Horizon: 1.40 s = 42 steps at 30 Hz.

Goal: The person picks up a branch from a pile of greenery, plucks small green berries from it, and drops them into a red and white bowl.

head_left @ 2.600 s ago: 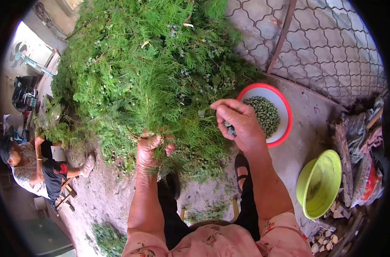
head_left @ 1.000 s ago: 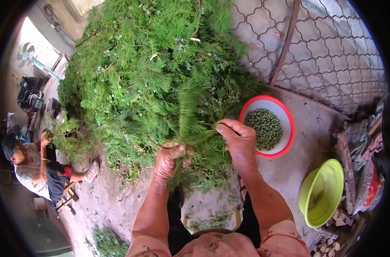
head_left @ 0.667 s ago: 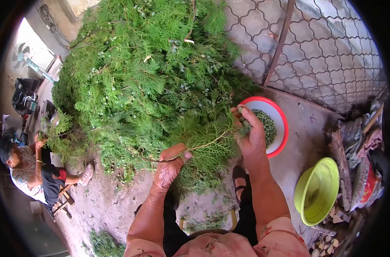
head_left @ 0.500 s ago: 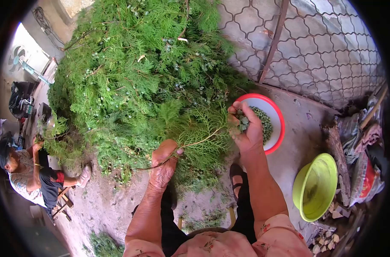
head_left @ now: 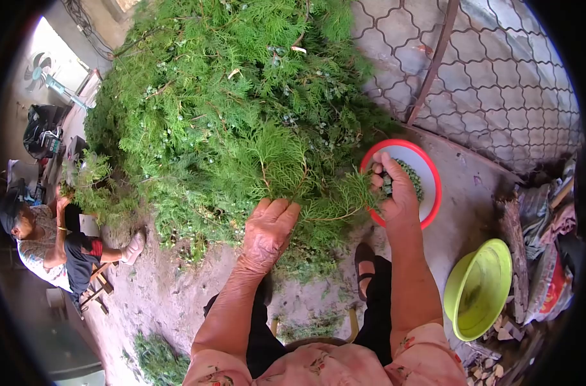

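Observation:
My left hand (head_left: pixel 268 233) is closed at the front edge of the heap, its fingers around the stem end of a leafy evergreen sprig (head_left: pixel 334 215). The sprig's feathery tip reaches right, up to my other hand. Small bluish-green cones (head_left: pixel 387 184) lie in the curled fingers of my right hand (head_left: pixel 399 193), which is held above a red-rimmed white basin (head_left: pixel 432 193). More green cones (head_left: pixel 414 177) show inside that basin, partly covered by the hand. Just beyond both hands rises a large heap of cut evergreen branches (head_left: pixel 216 116), dotted with similar cones.
A yellow-green basin (head_left: pixel 478 289) stands at right, near a log (head_left: pixel 515 257) and sacks (head_left: pixel 553 276). Wire mesh (head_left: pixel 492 83) leans behind. At left a seated person (head_left: pixel 48 238) handles a branch; a fan (head_left: pixel 39 74) stands farther back. Loose greenery (head_left: pixel 158 360) lies on the floor.
My left hand has moved right and turned, fingers now pointing toward the heap. My right hand stays over the red-rimmed basin with cones in it. The whole view has shifted slightly.

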{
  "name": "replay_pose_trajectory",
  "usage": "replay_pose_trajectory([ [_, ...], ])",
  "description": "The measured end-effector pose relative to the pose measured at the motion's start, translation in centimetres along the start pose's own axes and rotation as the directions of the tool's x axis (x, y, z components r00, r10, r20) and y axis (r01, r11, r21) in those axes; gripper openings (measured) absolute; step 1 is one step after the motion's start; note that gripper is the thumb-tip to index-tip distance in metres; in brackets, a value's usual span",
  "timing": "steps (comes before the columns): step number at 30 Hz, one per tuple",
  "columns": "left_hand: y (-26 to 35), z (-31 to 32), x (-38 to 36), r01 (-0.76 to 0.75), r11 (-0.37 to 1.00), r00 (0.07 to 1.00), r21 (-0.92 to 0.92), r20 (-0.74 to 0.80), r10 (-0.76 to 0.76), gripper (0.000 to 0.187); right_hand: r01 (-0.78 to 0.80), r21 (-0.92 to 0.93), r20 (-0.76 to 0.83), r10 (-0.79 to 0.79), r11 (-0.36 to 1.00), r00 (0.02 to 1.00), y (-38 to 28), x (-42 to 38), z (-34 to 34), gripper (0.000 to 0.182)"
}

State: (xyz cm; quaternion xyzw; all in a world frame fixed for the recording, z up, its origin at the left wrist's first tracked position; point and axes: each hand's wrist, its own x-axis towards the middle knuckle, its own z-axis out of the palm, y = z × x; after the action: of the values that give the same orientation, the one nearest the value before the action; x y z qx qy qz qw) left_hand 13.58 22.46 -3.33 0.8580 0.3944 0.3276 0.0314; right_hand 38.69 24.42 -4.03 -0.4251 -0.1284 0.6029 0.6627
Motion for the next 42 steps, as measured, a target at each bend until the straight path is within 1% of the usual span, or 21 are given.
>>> replay_pose_trajectory([
  [4,0.4,-0.2,0.1,-0.025,1.0,1.0,0.01,0.015,0.025,0.037,-0.057,0.142,-0.029,0.061,0.988,0.998,0.2,0.4,-1.3,0.026],
  [8,-0.1,0.5,-0.4,0.03,0.996,1.0,-0.088,-0.002,-0.03,0.039,-0.024,0.344,-0.174,0.089,0.939,0.981,-0.3,1.3,-4.2,0.031],
  [10,-0.3,0.9,-0.6,0.084,0.984,0.995,-0.156,-0.031,-0.09,0.036,-0.015,0.376,-0.165,0.082,0.927,0.983,-1.0,1.9,-5.3,0.035],
  [12,-0.3,1.0,-0.6,0.125,0.975,0.991,-0.181,-0.019,-0.131,0.033,0.142,0.485,-0.493,0.136,0.863,0.86,-1.7,2.3,-5.5,0.04],
  [13,-0.3,1.2,-0.6,0.201,0.924,0.976,-0.325,-0.018,-0.218,0.032,0.277,0.431,-0.58,0.028,0.859,0.814,-1.6,2.8,-6.7,0.044],
  [14,-0.4,1.4,-0.6,0.269,0.846,0.952,-0.461,-0.004,-0.305,0.031,0.27,0.428,-0.579,0.033,0.862,0.814,-1.1,4.1,-9.8,0.044],
  [15,-0.5,1.2,-0.5,0.288,0.78,0.94,-0.556,0.011,-0.34,0.032,0.35,-0.002,-0.415,-0.319,0.937,0.852,-0.3,5.8,-13.7,0.043],
  [16,-0.3,0.8,-0.3,0.296,0.778,0.938,-0.553,0.015,-0.347,0.032,0.373,-0.162,-0.309,-0.406,0.913,0.86,-0.3,5.6,-14.2,0.044],
  [18,-0.1,0.2,0.1,0.62,0.242,0.663,-0.746,0.334,-0.67,0.036,0.474,-0.439,-0.078,-0.558,0.763,0.826,-0.2,5.3,-15.1,0.051],
  [19,-0.7,0.5,0.0,0.566,0.075,0.627,-0.821,0.369,-0.686,0.036,0.347,-0.725,-0.146,-0.625,0.595,0.767,-1.2,3.7,-13.3,0.056],
  [20,-1.3,0.7,-0.1,0.57,0.071,0.62,-0.819,0.371,-0.692,0.036,0.149,-0.917,-0.172,-0.703,0.37,0.69,-1.6,2.9,-12.4,0.061],
  [21,-1.9,0.9,-0.2,0.493,-0.105,0.608,-0.864,0.428,-0.669,0.033,0.147,-0.917,-0.171,-0.698,0.37,0.695,-1.3,3.9,-14.3,0.061],
  [22,-2.2,1.0,-0.3,0.4,-0.279,0.604,-0.873,0.48,-0.636,0.031,0.264,-0.767,-0.264,-0.662,0.585,0.701,-1.1,5.7,-17.7,0.065],
  [25,-2.3,0.9,0.0,0.335,-0.364,0.572,-0.869,0.494,-0.655,0.034,0.343,-0.424,-0.457,-0.525,0.838,0.718,-1.8,5.3,-15.7,0.067],
  [27,-2.4,0.9,-0.1,0.321,-0.403,0.522,-0.857,0.515,-0.679,0.036,0.319,-0.284,-0.55,-0.426,0.904,0.718,-2.0,4.4,-14.2,0.064],
  [30,-2.9,0.5,0.0,0.279,-0.461,0.549,-0.842,0.534,-0.643,0.036,0.286,-0.495,-0.386,-0.503,0.821,0.774,-2.2,4.6,-14.7,0.05],
  [31,-2.8,0.2,0.2,0.304,-0.428,0.508,-0.851,0.525,-0.683,0.038,0.33,-0.061,-0.48,-0.317,0.942,0.818,-2.6,5.4,-15.0,0.043],
  [32,-3.1,0.1,0.1,0.3,-0.424,0.512,-0.854,0.52,-0.684,0.038,0.322,0.386,-0.478,-0.111,0.864,0.871,-2.9,6.0,-15.1,0.037],
  [34,-3.9,0.0,-0.7,0.234,-0.518,0.534,-0.823,0.554,-0.639,0.038,0.284,0.375,-0.446,-0.096,0.882,0.89,-2.6,5.3,-13.7,0.033],
  [37,-4.7,-0.5,-1.5,0.202,-0.497,0.592,-0.844,0.509,-0.625,0.039,0.205,0.344,-0.391,-0.059,0.916,0.919,-2.0,4.2,-12.3,0.026],
  [42,-5.5,-2.5,-3.2,0.136,-0.448,0.566,-0.883,0.441,-0.697,0.036,0.069,0.282,-0.267,0.009,0.957,0.964,-1.1,1.9,-11.0,0.019],
])
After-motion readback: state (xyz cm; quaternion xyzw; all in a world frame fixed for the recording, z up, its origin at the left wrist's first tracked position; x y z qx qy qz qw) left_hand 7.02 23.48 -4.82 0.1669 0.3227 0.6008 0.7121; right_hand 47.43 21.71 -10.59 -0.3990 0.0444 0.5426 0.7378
